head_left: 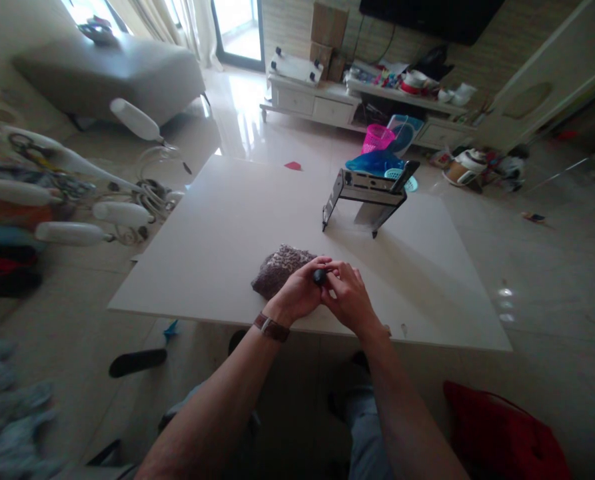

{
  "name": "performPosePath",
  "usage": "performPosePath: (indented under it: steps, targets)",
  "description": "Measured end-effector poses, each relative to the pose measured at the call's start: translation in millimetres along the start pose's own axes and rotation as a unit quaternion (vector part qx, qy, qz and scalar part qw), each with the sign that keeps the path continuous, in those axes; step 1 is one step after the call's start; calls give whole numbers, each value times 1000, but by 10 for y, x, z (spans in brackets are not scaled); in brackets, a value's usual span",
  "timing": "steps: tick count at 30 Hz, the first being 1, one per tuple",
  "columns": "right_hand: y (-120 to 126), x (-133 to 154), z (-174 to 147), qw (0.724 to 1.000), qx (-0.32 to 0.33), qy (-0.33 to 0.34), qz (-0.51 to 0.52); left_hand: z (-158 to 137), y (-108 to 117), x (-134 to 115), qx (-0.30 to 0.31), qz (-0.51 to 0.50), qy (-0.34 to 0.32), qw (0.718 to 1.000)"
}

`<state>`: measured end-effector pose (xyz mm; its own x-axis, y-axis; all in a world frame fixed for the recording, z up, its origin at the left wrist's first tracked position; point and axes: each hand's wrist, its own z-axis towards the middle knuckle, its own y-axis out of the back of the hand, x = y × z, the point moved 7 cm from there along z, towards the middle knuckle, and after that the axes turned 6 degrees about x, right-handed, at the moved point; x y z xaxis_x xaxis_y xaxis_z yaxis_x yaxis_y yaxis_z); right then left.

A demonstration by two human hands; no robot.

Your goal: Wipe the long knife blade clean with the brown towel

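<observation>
My left hand (pixel 300 290) is closed round a small black object with a rounded end (pixel 320 277), which may be a handle; the rest of it is hidden by my fingers. Against it, from the other side, the fingers of my right hand (pixel 347 293) are bent and pressed close. A crumpled grey-brown shaggy cloth (pixel 280 270) lies on the white table (pixel 217 253), just behind and left of my left hand. Farther back stands a metal-and-black knife rack (pixel 364 187) on short feet, with a black-handled knife (pixel 404 177) slanting up from its right end.
A small red piece (pixel 293 166) lies near the table's far edge. Behind the rack are a blue bag (pixel 374 161) and a pink basket (pixel 378 138). White bottle-shaped items and cables (pixel 150 193) crowd the left side. A red bag (pixel 502 430) sits on the floor at right.
</observation>
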<state>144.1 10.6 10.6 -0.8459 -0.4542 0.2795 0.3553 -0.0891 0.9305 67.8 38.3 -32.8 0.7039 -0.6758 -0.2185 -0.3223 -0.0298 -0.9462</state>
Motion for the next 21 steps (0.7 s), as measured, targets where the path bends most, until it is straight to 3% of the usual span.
performPosePath:
  steps: [7, 12, 21]
  targets:
    - [22, -117, -29, 990, -12, -22, 140, 8, -32, 36, 53, 1, 17, 998]
    - [93, -154, -50, 973, -16, 3, 230, 17, -4, 57, 67, 4, 33, 997]
    - [90, -161, -54, 969, -4, 18, 245, 15, -42, 48, 70, 14, 33, 997]
